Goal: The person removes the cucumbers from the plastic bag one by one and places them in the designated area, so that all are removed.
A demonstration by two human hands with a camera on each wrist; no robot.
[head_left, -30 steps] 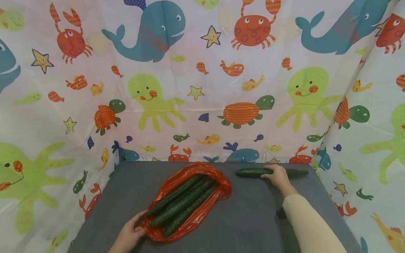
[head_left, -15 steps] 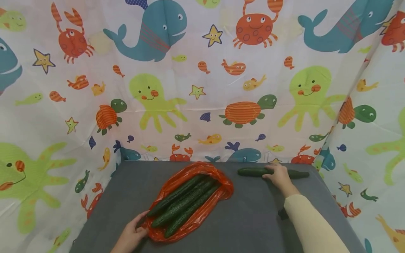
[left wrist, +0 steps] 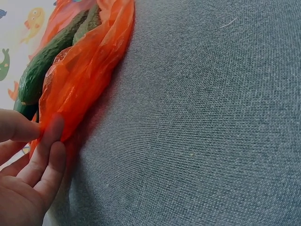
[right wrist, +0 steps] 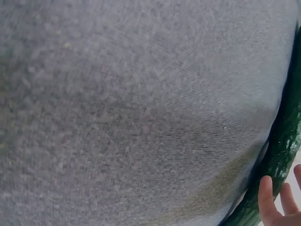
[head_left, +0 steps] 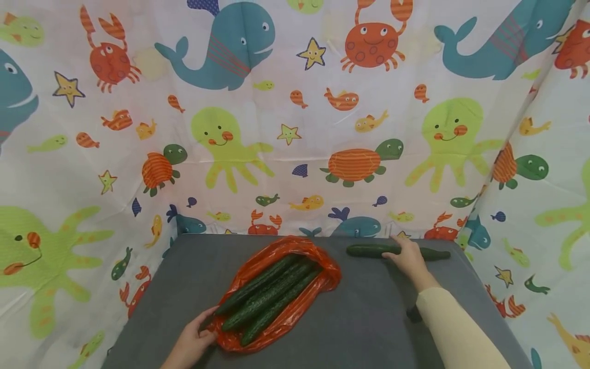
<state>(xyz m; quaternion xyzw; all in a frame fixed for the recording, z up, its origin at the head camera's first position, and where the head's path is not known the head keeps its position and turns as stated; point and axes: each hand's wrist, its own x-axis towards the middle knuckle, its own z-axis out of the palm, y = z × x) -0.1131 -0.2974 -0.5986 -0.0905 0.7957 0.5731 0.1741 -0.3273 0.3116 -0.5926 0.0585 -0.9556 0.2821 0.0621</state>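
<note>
Several dark green cucumbers [head_left: 265, 300] lie side by side in a thin orange plastic bag [head_left: 296, 313], its mouth spread around them. My left hand [head_left: 192, 338] is at the bag's near left edge. In the left wrist view, the thumb and fingers of the left hand [left wrist: 35, 181] pinch the plastic [left wrist: 82, 89]. A single cucumber [head_left: 366, 250] lies crosswise at the back right of the table. Over its middle is my right hand [head_left: 410, 260], fingers spread. In the right wrist view, the thumb [right wrist: 266, 193] is against the cucumber [right wrist: 284, 136], with the other fingers loosely extended.
Grey cloth covers the table [head_left: 364, 318]. A white curtain [head_left: 276, 189] printed with sea animals stands behind it and along both sides. Under the right forearm sits a small dark object [head_left: 413, 313], partly hidden by the sleeve [head_left: 454, 320].
My right hand's fingers have straightened and lifted off the single cucumber they were curled over. That cucumber, the left hand and the bag look unmoved; the view has shifted slightly.
</note>
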